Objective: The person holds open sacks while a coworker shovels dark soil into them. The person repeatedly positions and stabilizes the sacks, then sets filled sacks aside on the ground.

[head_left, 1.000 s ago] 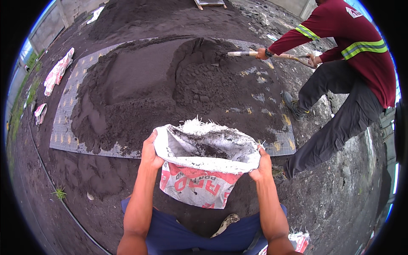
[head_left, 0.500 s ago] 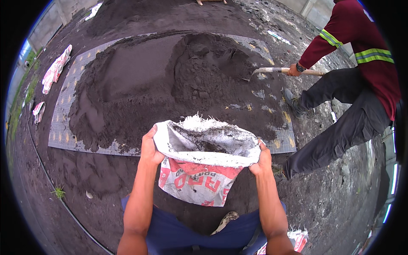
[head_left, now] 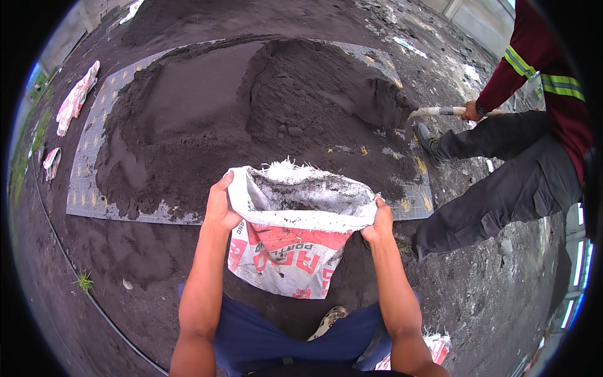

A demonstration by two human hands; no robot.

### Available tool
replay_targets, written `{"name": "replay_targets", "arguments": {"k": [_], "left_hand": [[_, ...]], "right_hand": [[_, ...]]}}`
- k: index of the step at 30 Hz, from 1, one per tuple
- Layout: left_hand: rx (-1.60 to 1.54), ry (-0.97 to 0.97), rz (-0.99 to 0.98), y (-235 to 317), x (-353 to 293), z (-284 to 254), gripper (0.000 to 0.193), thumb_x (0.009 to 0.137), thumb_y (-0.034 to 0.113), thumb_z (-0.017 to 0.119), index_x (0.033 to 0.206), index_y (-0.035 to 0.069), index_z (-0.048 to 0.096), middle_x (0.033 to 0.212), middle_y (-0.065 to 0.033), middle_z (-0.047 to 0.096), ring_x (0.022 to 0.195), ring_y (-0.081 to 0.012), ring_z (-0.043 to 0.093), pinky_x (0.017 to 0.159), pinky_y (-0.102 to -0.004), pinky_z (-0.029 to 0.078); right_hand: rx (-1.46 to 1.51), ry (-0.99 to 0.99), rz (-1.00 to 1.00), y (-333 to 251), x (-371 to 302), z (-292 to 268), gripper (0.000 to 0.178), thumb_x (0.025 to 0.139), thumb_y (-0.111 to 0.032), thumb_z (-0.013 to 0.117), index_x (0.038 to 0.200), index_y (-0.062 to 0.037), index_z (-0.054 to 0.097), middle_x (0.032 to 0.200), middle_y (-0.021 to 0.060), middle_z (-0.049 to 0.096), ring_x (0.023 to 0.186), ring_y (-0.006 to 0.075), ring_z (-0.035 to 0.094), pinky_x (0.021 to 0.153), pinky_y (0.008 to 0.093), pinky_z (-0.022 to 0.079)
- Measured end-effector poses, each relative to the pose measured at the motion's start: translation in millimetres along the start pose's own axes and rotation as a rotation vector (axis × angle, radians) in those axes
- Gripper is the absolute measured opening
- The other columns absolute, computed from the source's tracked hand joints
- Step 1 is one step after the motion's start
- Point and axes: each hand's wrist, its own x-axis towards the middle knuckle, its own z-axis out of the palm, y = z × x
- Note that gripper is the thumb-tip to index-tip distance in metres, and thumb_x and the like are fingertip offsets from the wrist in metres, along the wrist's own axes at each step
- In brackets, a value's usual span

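Observation:
Between my hands hangs a white and red woven sack (head_left: 286, 261), its frayed mouth folded over and stretched wide. My left hand (head_left: 223, 204) grips the left end of the rim, and my right hand (head_left: 379, 221) grips the right end. Dark smears of sand mark the inside; the bottom of the sack cannot be seen. Just beyond the sack lies a wide heap of dark sand (head_left: 201, 94). To the right, another person (head_left: 527, 125) in a maroon top holds a shovel (head_left: 443, 111), its blade at the heap's right edge, loaded with sand.
The heap rests on a grey patterned sheet (head_left: 81, 188). Red and white sacks (head_left: 78, 100) lie on the left, and another sack (head_left: 436, 349) is by my right forearm. A thin hose (head_left: 66, 254) runs along the left ground. The other person's shoe (head_left: 430, 143) stands near the sheet.
The other person has drawn the shovel to the right, and sand now piles at its blade. My hands keep the sack's mouth stretched in nearly the same place.

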Motion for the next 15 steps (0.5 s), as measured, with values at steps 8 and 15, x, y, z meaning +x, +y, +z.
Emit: {"name": "replay_targets", "arguments": {"k": [8, 15], "left_hand": [[-0.014, -0.008, 0.017, -2.5, 8.0, -2.4, 0.035, 0.107, 0.027, 0.046, 0.121, -0.001, 0.063, 0.114, -0.0144, 0.071, 0.105, -0.0287, 0.068, 0.098, -0.0457, 0.054], [-0.029, -0.055, 0.018, 2.2, 11.7, -7.0, 0.039, 0.109, 0.028, 0.043, 0.121, -0.004, 0.062, 0.116, -0.0179, 0.07, 0.106, -0.0312, 0.068, 0.1, -0.0484, 0.053]], "right_hand": [[0.021, -0.022, 0.036, -2.5, 4.2, -3.6, 0.031, 0.109, -0.022, 0.041, 0.12, 0.0006, 0.058, 0.123, 0.0167, 0.067, 0.111, 0.0331, 0.067, 0.102, 0.053, 0.052], [0.028, 0.01, 0.014, -0.3, 9.0, -6.3, 0.037, 0.11, -0.026, 0.037, 0.121, 0.0003, 0.061, 0.122, 0.0173, 0.069, 0.112, 0.0338, 0.067, 0.104, 0.053, 0.051]]}}
